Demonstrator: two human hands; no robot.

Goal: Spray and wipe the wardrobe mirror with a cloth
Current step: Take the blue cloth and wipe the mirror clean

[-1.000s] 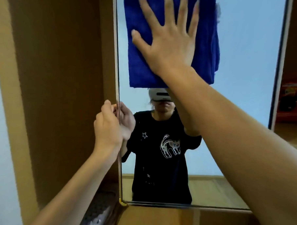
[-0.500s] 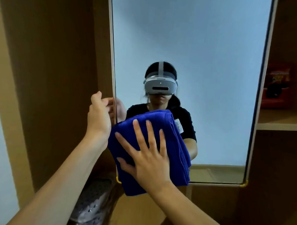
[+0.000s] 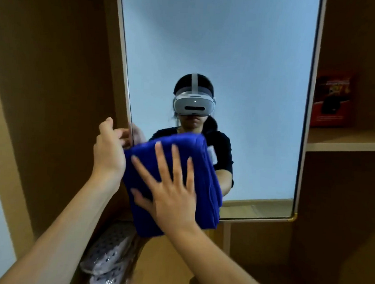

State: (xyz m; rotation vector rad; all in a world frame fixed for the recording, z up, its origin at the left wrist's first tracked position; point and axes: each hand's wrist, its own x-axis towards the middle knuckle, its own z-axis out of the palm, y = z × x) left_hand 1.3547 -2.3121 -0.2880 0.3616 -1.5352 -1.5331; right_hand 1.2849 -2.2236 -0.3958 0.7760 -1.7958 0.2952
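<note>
Gripping the mirror's (image 3: 218,46) left edge, the left hand (image 3: 108,153) has fingers curled round the thin pale frame, fingertips hidden behind it. Below it, lower left, a perforated grey item in plastic wrap (image 3: 108,256), partly cut off & hard to identify. Plush blue cloth (image 3: 194,163), folded thick, sits low on the glass near the bottom-left corner; right hand (image 3: 171,197) presses it flat, fingers straight & spread, grip wide. Smooth glass reflects the person w/ a white headset. Far right, wooden shelf (image 3: 345,142) w/ a red box (image 3: 332,98), print blurred. Vs 0.5 s ago: cloth & both hands about unchanged.
</note>
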